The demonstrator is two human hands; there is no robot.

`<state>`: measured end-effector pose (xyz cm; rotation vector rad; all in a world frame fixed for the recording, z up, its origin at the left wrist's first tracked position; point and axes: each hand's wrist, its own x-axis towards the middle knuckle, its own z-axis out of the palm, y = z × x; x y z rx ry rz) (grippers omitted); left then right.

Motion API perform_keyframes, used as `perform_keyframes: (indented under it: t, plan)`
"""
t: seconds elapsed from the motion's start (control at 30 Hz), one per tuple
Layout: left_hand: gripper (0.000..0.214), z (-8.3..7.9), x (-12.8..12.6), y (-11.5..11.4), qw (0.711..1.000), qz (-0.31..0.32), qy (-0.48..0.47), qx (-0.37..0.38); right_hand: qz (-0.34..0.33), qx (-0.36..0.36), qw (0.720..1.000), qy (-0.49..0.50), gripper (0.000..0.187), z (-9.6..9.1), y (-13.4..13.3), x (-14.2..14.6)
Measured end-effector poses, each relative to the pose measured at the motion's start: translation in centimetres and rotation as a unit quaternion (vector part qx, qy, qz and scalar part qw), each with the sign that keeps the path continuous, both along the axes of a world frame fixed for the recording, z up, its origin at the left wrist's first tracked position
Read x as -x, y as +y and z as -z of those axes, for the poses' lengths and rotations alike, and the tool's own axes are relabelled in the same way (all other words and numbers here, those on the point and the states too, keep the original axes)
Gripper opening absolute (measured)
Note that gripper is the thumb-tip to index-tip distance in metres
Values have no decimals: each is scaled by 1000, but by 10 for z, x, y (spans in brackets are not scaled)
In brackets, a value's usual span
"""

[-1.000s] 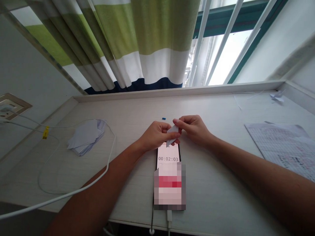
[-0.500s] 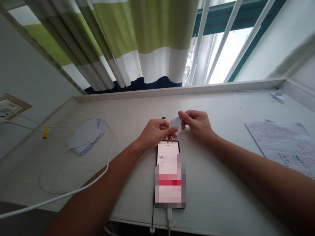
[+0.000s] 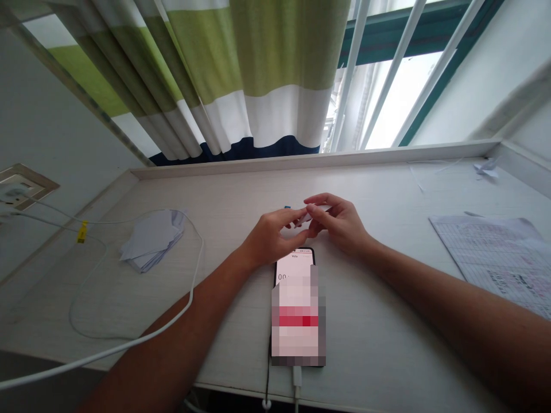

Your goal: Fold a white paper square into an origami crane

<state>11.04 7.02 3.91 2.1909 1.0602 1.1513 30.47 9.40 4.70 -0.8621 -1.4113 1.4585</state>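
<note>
My left hand [image 3: 275, 235] and my right hand [image 3: 336, 221] meet above the middle of a pale wooden desk [image 3: 379, 321]. Between their fingertips they pinch a small folded piece of white paper [image 3: 306, 217], mostly hidden by the fingers. Just below the hands a phone [image 3: 297, 310] lies flat on the desk with its screen lit. A tiny blue scrap [image 3: 287, 207] lies on the desk right behind the hands.
A stack of small white papers [image 3: 150, 240] lies at the left inside a loop of white cable [image 3: 129, 338]. A printed sheet [image 3: 495, 258] lies at the right. A crumpled paper bit [image 3: 485, 168] sits at the far right corner. A striped curtain [image 3: 241, 74] hangs behind.
The paper was held upright and plainly visible before; now both hands have closed over it and flattened it between the fingertips, a little higher above the phone.
</note>
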Motion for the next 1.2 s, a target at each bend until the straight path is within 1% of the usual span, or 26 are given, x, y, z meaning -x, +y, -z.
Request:
perform_keyframes:
  t: [0.03,0.07,0.17,0.23,0.33,0.43,0.53,0.6,0.67,0.77,0.83,0.9,0.97,1.03,1.1,1.2]
  plan:
    - [36,1,0,0,1000,13,-13,17,8,-4,1000,5,48,0,0,0]
    - [37,2,-1,0,999,10,-32,34,14,-5,1000,10,50,1,0,-1]
    - [35,4,-1,4,991,-38,-99,85,21,7,1000,15,62,2,1,-2]
    - [37,6,0,7,982,-56,-139,114,27,12,1000,12,64,2,2,-2]
    - [40,8,-1,11,961,-52,-210,171,46,-6,999,21,62,3,4,-2]
    - [34,9,-3,11,937,-25,-257,234,67,-48,996,20,58,7,6,-1]
    - [27,9,-6,10,921,1,-283,267,76,-110,991,-28,44,11,6,0]
    - [29,9,-6,10,911,11,-304,280,72,-157,981,-85,34,11,5,1]
    - [32,9,-6,10,904,18,-312,292,76,-208,964,-147,28,11,3,0]
    - [34,8,-6,9,897,20,-311,313,114,-293,923,-222,21,11,1,-2]
    - [36,5,-7,8,887,16,-320,333,130,-342,896,-252,18,12,2,-3]
    - [40,3,-8,7,872,10,-336,356,128,-375,880,-262,16,13,3,-4]
    - [43,0,-9,6,860,4,-348,373,118,-384,878,-259,14,14,4,-5]
    - [45,-2,-9,5,856,-3,-350,380,109,-376,885,-252,10,14,4,-5]
    - [43,-4,-8,4,859,-16,-339,383,98,-376,888,-247,8,14,3,-4]
    - [43,-7,-5,4,865,-43,-320,384,75,-407,876,-250,5,13,0,-3]
